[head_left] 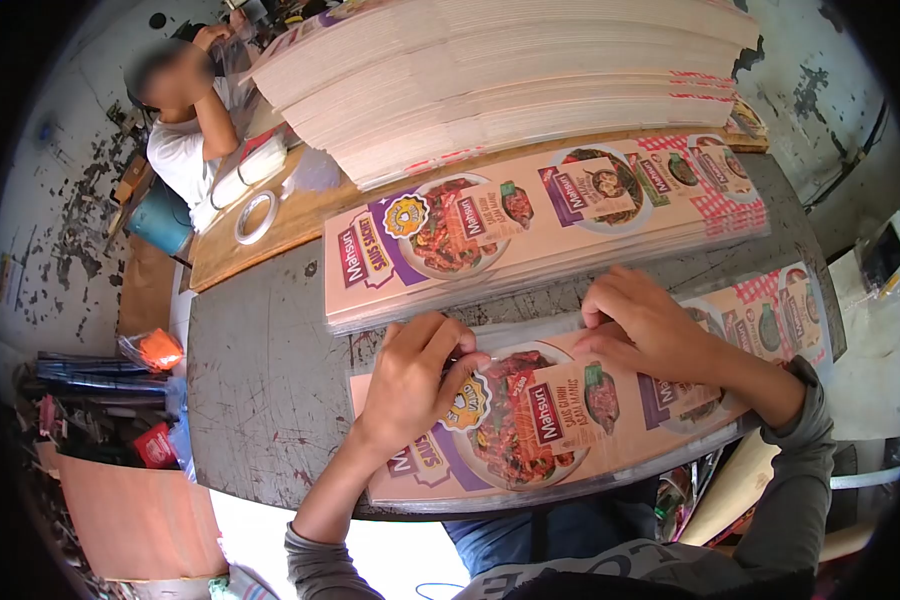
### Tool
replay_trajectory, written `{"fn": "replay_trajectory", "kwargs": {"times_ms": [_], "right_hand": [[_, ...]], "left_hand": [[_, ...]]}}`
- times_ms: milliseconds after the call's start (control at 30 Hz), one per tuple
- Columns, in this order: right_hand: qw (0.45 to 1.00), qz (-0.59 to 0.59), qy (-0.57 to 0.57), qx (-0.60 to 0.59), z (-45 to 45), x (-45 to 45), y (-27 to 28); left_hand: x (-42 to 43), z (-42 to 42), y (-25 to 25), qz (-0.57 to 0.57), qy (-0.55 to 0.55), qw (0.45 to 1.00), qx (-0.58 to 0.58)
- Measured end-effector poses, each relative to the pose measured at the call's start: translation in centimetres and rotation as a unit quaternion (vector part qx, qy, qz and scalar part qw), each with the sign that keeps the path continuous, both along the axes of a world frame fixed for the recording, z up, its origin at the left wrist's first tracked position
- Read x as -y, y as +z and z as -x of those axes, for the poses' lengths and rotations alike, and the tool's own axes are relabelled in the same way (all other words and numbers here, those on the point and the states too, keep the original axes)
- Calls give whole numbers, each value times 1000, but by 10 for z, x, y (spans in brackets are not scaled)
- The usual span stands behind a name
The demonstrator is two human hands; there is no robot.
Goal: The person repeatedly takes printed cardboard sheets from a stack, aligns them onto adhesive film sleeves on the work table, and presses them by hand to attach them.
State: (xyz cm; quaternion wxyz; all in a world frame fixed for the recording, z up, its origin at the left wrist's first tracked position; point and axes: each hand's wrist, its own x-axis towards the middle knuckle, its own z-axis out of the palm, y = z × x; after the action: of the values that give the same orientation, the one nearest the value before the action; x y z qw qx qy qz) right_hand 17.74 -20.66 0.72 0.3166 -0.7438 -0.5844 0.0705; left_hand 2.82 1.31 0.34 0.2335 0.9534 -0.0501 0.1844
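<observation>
A long printed cardboard sheet (pixel 510 425) with food pictures lies at the table's near edge, inside a clear plastic sleeve (pixel 530 333) whose loose film shows along the far side. Over its left part, my left hand (pixel 417 378) has thumb and fingers closed together at the sleeve's far edge. My right hand (pixel 642 328) pinches the same far edge further right, its fingers curled. What exactly lies between the fingertips is mostly hidden. Just beyond both hands rests a low stack of matching printed sheets (pixel 540 215), with plastic showing along its near side.
A tall stack of pale sheets (pixel 510 85) rises at the back on a wooden table (pixel 225 255). A roll of tape (pixel 256 217) lies to its left, near another person (pixel 185 150). The scratched grey table (pixel 260 370) carries my work. An orange bundle (pixel 158 348) sits at left.
</observation>
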Motion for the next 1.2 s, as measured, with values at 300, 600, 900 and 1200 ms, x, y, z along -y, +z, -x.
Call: {"fn": "replay_trajectory", "kwargs": {"times_ms": [300,600,900,1200], "right_hand": [[998,-47,3,36,1,4,3],[997,-43,-49,27,12,16,39],[999,-8,-6,44,2,28,36],[996,-42,17,81,0,27,25]], "left_hand": [[15,10,9,-121,52,985,110],[22,29,17,-257,75,940,210],[12,18,32,-103,71,991,38],[6,16,29,-19,30,999,-17]]}}
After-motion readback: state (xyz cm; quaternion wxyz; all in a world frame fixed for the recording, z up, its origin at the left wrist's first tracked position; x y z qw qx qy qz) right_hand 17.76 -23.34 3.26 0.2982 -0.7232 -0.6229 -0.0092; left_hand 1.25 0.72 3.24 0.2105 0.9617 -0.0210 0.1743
